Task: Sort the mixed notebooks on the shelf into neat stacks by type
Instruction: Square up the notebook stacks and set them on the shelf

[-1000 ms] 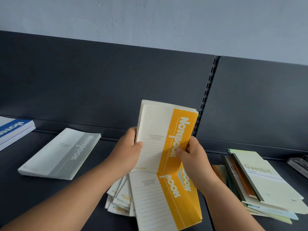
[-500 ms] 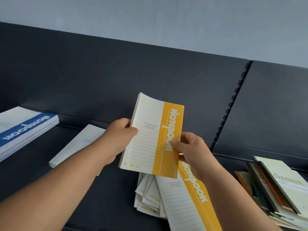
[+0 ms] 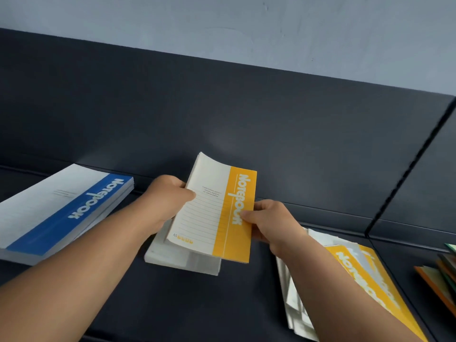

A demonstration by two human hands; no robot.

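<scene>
Both hands hold a small bundle of yellow-and-white notebooks (image 3: 217, 211) above the dark shelf (image 3: 197, 299). My left hand (image 3: 170, 201) grips its left edge and my right hand (image 3: 267, 220) pinches its yellow right edge. Directly beneath lies a grey-and-white notebook stack (image 3: 182, 257), partly hidden by the bundle. A blue-and-white notebook stack (image 3: 61, 211) rests to the left. A messy pile of yellow notebooks (image 3: 365, 282) lies to the right, partly under my right forearm.
A dark back panel (image 3: 222, 119) rises behind the shelf, with a slotted upright (image 3: 404, 178) at the right. Green and orange notebooks (image 3: 444, 275) poke in at the right edge.
The view has swung left. Both hands have carried the yellow bundle left, away from the yellow pile, and it now hangs over the grey stack near the blue stack.
</scene>
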